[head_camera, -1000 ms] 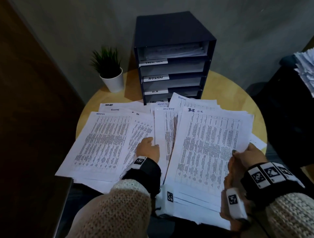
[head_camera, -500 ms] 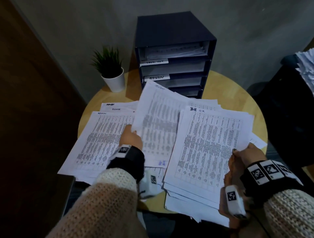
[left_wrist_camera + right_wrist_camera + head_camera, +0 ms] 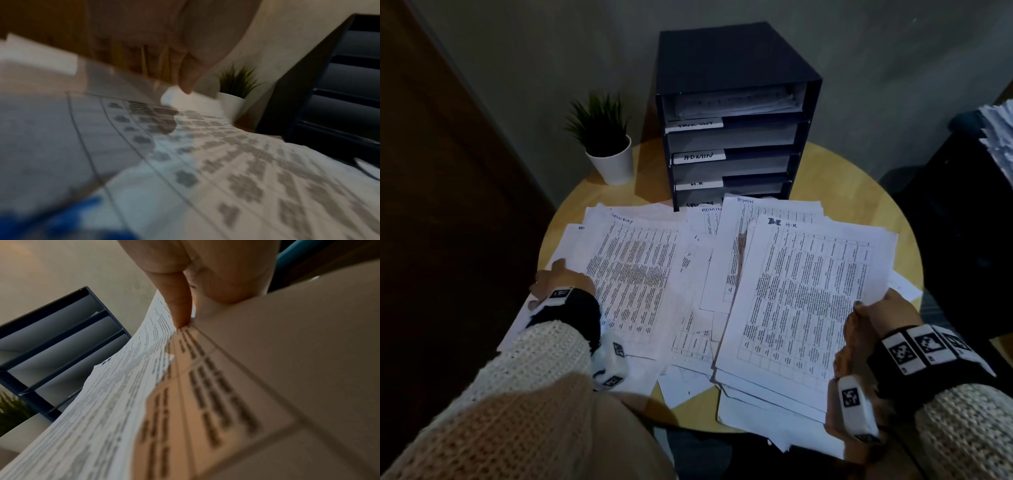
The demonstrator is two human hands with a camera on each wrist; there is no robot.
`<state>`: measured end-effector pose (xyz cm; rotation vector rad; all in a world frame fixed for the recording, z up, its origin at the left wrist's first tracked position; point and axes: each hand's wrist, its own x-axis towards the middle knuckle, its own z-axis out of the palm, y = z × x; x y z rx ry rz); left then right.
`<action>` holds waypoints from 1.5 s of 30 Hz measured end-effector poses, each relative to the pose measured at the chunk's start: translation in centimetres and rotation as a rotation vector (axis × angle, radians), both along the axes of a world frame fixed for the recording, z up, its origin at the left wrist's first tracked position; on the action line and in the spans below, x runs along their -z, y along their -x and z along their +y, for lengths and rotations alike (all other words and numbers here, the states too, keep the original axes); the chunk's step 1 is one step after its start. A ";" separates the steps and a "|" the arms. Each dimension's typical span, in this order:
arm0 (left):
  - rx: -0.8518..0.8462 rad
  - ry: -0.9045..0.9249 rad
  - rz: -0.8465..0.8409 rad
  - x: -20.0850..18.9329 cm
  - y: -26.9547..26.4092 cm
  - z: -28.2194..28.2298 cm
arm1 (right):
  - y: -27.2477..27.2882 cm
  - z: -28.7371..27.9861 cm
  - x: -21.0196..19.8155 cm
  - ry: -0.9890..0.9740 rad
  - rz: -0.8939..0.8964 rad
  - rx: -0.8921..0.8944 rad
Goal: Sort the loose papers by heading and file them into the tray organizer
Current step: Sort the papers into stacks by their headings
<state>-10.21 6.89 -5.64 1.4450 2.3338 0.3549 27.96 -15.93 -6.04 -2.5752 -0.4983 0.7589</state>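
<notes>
Papers point(image 3: 698, 291) lie spread in overlapping piles across the round wooden table point(image 3: 835, 178), just in front of the dark tray organizer point(image 3: 732, 113) at the table's back edge. Organizer has stacked slots with white labels; one reads ADMIN, one below it H.R, the others are not legible; the top slot already has sheets in it. Right hand point(image 3: 883, 311) grips a stack headed H.R point(image 3: 808, 294) by its right edge, thumb on top and fingers underneath, stack tilted up off the table; right wrist view shows the thumb point(image 3: 179, 305) pressed down on the printed sheet. Left hand point(image 3: 561, 281) is at the left edge of a sheet with a handwritten heading that looks like SECURITY point(image 3: 633, 274), lying on top of the left pile; left wrist view is blurred but shows a fingertip point(image 3: 186, 81) at the lifted edge of a sheet, so it seems to pinch it, though the grip cannot be told for sure. Sheets headed ADMIN point(image 3: 746, 205) stick out behind the H.R stack. Small potted plant point(image 3: 602, 137) in a white pot stands left of the organizer. More stacked paper point(image 3: 1000, 133) sits off to the far right, away from the table. Both wrists wear dark bands with marker tags, knit sleeves.
</notes>
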 end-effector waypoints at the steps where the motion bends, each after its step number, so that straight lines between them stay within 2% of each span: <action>1: 0.048 0.028 0.093 -0.5 -1.1 -0.5 | -0.1 0.0 0.1 -0.003 0.000 0.001; 3: 0.198 0.047 0.214 -1.0 -4.0 -1.4 | -0.1 0.1 0.1 0.001 0.005 0.001; 5: 0.454 0.150 0.243 -1.5 -7.5 -3.1 | 0.0 0.1 0.0 0.023 0.000 -0.026; 7: 0.641 0.252 0.128 -1.4 -10.6 -5.1 | 0.1 0.1 -0.1 0.026 -0.003 -0.043; 8: 0.680 0.276 0.032 -1.4 -11.8 -6.2 | 0.2 0.1 -0.1 0.032 -0.005 -0.046; 11: 0.635 0.317 -0.194 -0.3 -14.3 -7.9 | 0.0 0.0 -0.1 0.024 0.004 -0.027; 14: 0.593 0.327 -0.304 0.7 -14.9 -8.8 | -0.2 -0.1 0.2 -0.001 0.012 -0.004; 20: 0.633 0.196 -0.313 1.4 -14.7 -8.7 | -0.3 0.0 0.3 -0.015 0.031 0.014; 26: 0.452 -0.030 -0.342 -0.7 -10.6 -6.0 | -0.5 -0.1 0.1 -0.031 0.052 0.021; 30: 0.322 -0.021 -0.259 -0.7 -4.5 -3.3 | -0.4 0.0 0.0 -0.030 0.052 0.020; 33: 0.226 0.054 -0.166 -0.5 -1.3 -2.0 | -0.2 0.0 0.1 -0.036 0.045 0.014; 36: 0.284 0.220 0.031 -0.5 -0.8 -1.8 | -0.2 0.0 0.2 -0.039 0.046 0.019; 38: 0.379 0.365 0.151 -1.2 -2.0 -2.6 | -0.2 0.0 0.2 -0.050 0.051 0.030; 40: 0.484 0.432 0.268 -0.6 -2.8 -2.4 | -0.2 0.0 0.3 -0.060 0.051 0.042; 42: 0.473 0.391 0.293 -0.6 -3.7 -2.2 | -0.1 0.0 0.4 -0.065 0.051 0.045; 45: 0.447 0.229 0.208 -1.2 -6.1 -2.3 | -0.1 0.1 0.6 -0.065 0.043 0.022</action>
